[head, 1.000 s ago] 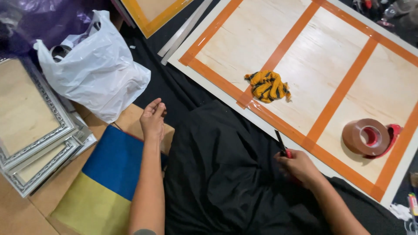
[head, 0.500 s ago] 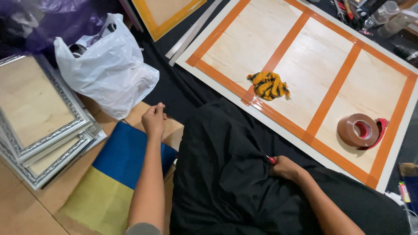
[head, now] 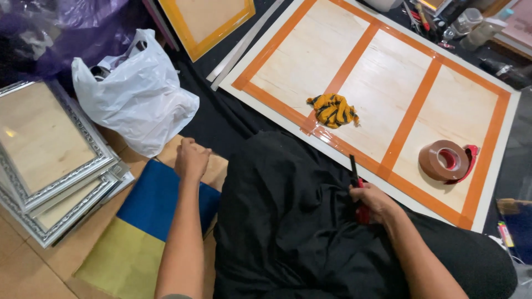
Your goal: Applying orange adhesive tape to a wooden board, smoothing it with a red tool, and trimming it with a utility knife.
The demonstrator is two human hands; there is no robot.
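My left hand is curled into a fist and rests knuckles-down on a brown board beside a blue and yellow cloth. My right hand grips red-handled scissors with the dark blade pointing up, over my lap in black cloth. Just beyond the blade lies the big wooden board with orange tape bands. On it sit a crumpled yellow and black rag and a brown tape roll in a red dispenser.
A white plastic bag stands at the left. Silver-framed boards are stacked at the far left. A smaller orange-edged board and white strips lie at the top. Bottles and tools crowd the top right corner.
My right hand drew back from the board's edge onto my lap and now holds the scissors blade upward. The left hand stayed on the brown board. The view shifted slightly.
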